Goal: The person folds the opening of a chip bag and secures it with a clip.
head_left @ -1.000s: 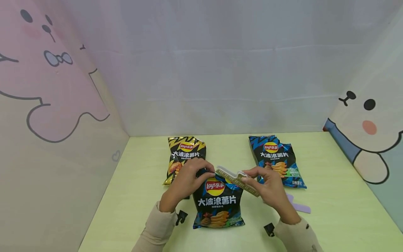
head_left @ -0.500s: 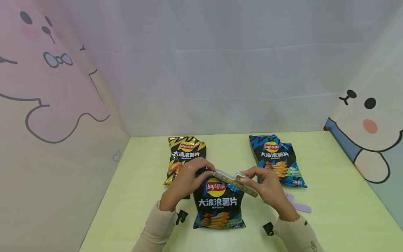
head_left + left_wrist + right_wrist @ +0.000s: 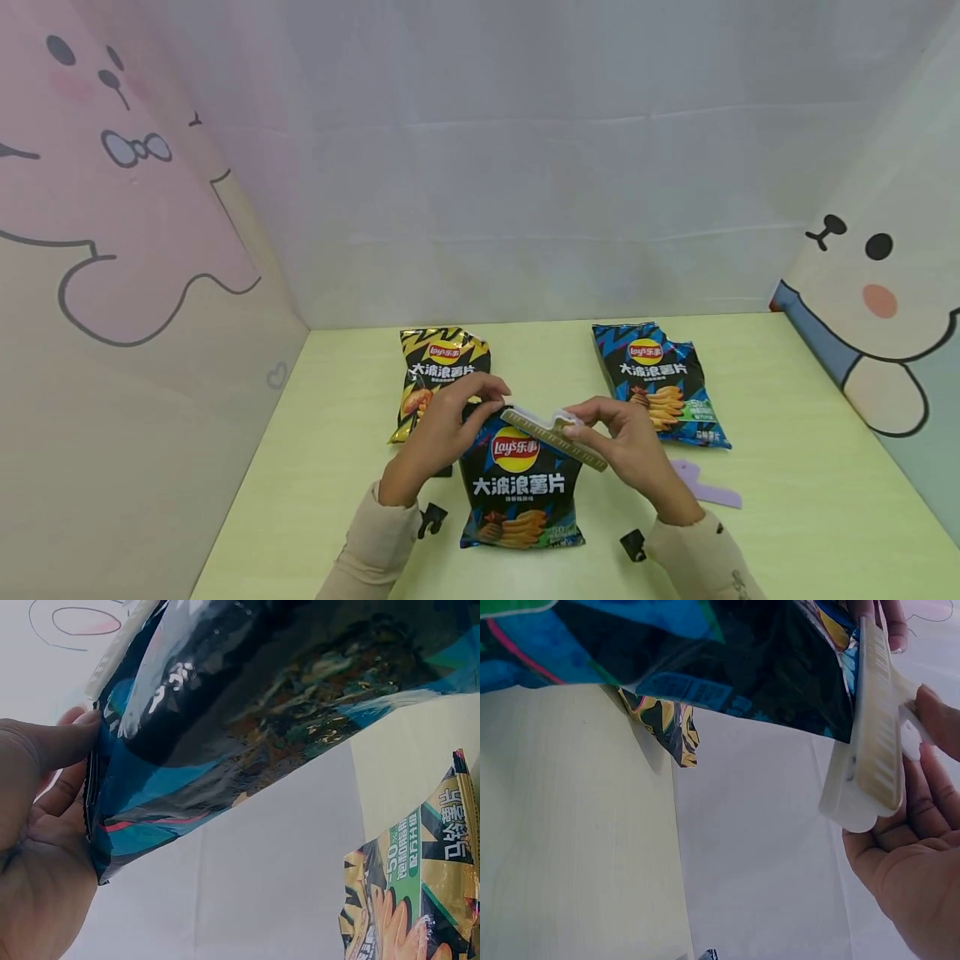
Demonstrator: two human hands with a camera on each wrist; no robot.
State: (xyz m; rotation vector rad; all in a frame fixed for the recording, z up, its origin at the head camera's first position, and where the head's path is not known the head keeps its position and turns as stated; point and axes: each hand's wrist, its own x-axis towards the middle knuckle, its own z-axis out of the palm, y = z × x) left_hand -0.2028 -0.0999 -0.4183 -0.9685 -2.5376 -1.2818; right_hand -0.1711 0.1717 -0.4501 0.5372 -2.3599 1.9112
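A black-and-blue Lay's chip bag (image 3: 517, 492) stands in front of me in the head view. My left hand (image 3: 453, 423) pinches its top left corner between thumb and fingers, as the left wrist view also shows with the hand (image 3: 45, 802) at the bag's edge (image 3: 105, 802). My right hand (image 3: 628, 446) grips a white-and-tan bag clip (image 3: 534, 427) by its handle, thumb on one side and fingers on the other. The clip slants down to the right along the bag's top. In the right wrist view, the bag's top edge meets the clip (image 3: 877, 727), whose two bars stand slightly apart at the lower end.
A yellow-and-black chip bag (image 3: 444, 350) lies behind my left hand. Another blue chip bag (image 3: 663, 383) lies at the back right. A purple clip (image 3: 708, 493) rests beside my right wrist. Small black pieces (image 3: 432, 519) show near the sleeves. A pale curtain (image 3: 555, 208) hangs behind the table.
The clip has shifted left and slightly down along the bag's top edge, with my right hand following. My left hand keeps its pinch on the corner and has barely moved.
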